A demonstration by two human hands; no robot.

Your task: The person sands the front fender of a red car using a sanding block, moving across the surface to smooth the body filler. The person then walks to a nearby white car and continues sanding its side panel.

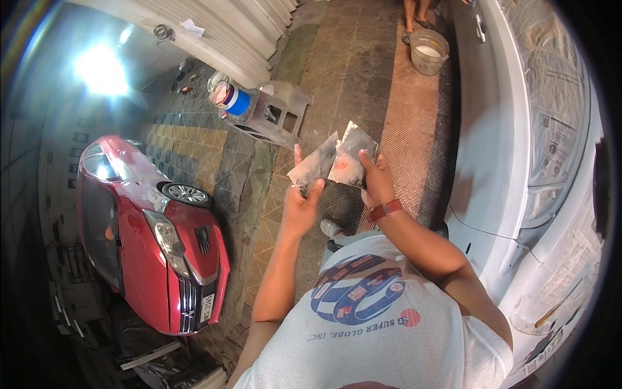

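My left hand (300, 209) is closed on a thin, flat grey spreader plate (316, 161), with the thumb on its near edge. My right hand (380, 183) grips a second squarish spreader plate (353, 144), thumb across its face. A pinkish-orange smear and darker stains mark this second plate. Both plates are held up in front of my chest, side by side, their inner edges touching or nearly so. Which parts of my fingers lie behind the plates is hidden.
Ahead stands a grey plastic stool (289, 107) bearing a blue and white can (234, 100). A red car (142, 240) is at left. A pale car body (483, 194), partly masked with paper, stands close at right. Another person's feet (414, 29) are beside a bucket (429, 57).
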